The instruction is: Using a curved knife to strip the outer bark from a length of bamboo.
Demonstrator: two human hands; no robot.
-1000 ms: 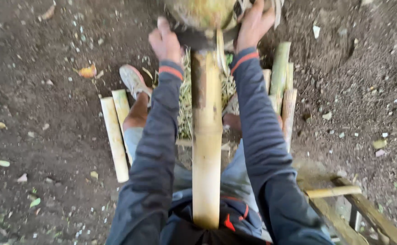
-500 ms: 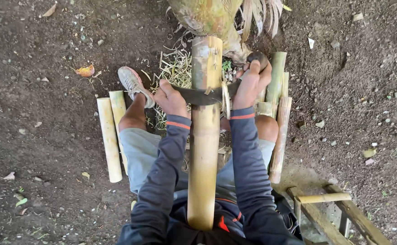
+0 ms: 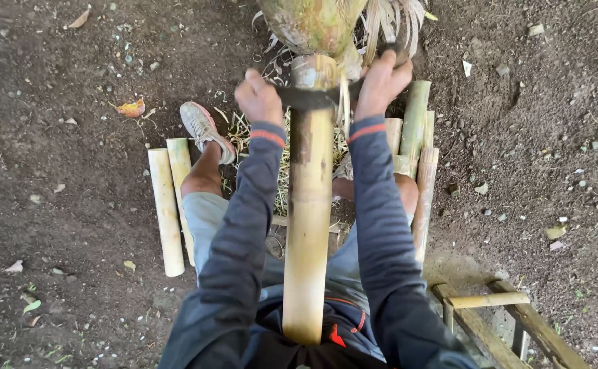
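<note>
The person sits on the ground with a long bamboo pole (image 3: 307, 225) lying straight out in front, from the lap to the base of a palm trunk (image 3: 316, 24) at the far end. Both hands hold one dark blade (image 3: 306, 98) that lies across the pole near its far end.

The left hand (image 3: 259, 98) is wrapped tight around the left end of the blade. The right hand (image 3: 379, 83) is wrapped tight around the right end. Both fists are closed on it.

To scrape well, I think the blade should stay flat and level across the pole, with both hands pressing the same. The near end of the pole should stay pushed against the belly so it does not roll. A blade tipped to one side could dig in or slip.

Both arms reach far out and are almost straight, in dark sleeves with orange bands at the wrists. The wrists sit one on each side of the pole.

Cut bamboo pieces (image 3: 165, 208) lie on the left by the shoe (image 3: 203, 130). More bamboo pieces (image 3: 418, 157) lie on the right. A wooden frame (image 3: 504, 321) sits near right.
</note>
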